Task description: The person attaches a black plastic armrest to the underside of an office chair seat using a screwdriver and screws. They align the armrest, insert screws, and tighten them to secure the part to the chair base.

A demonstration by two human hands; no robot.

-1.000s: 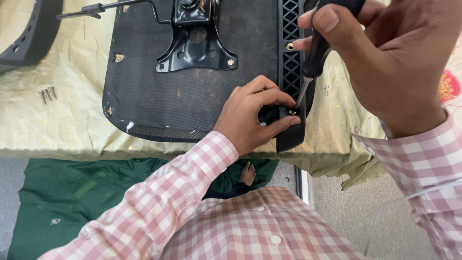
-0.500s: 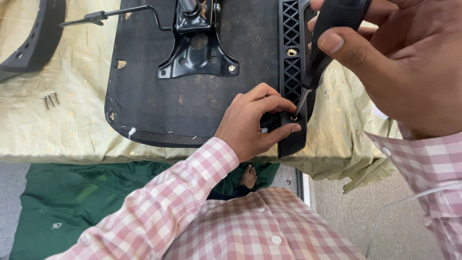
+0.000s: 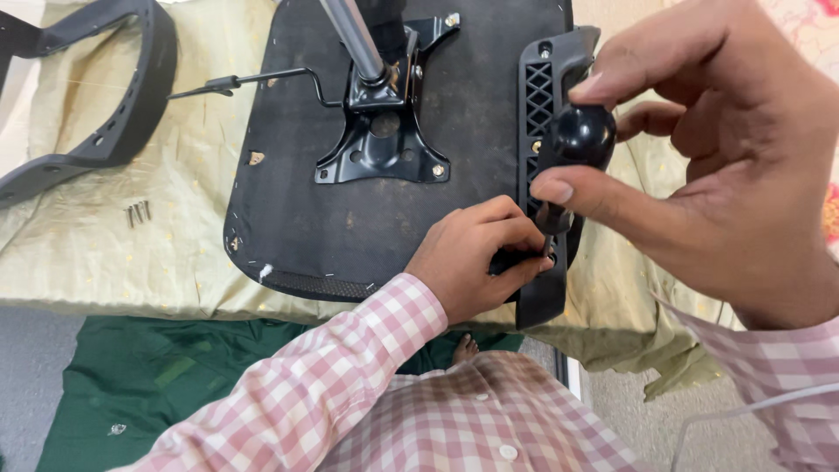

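Observation:
An upturned black chair seat (image 3: 437,210) lies on a cloth-covered table, with a black metal mechanism plate (image 3: 384,144) and a grey gas cylinder (image 3: 354,39) bolted to it. Along its right edge sits a black plastic armrest bracket (image 3: 540,96). My right hand (image 3: 708,166) grips the round black handle of a screwdriver (image 3: 581,135), which stands nearly upright with its tip at the bracket's lower end. My left hand (image 3: 476,258) pinches at that same spot, fingers closed around the tip and a small screw I cannot make out clearly.
A loose black armrest loop (image 3: 114,114) lies at the far left. Several small screws (image 3: 137,211) rest on the yellow-green cloth (image 3: 105,253). A thin lever rod (image 3: 253,80) sticks out left of the mechanism. Green fabric (image 3: 149,376) lies on the floor below the table edge.
The screwdriver has swung from a slant to nearly upright, handle end toward the camera. My right hand shifted its hold to the handle's top. The left hand stays at the bracket.

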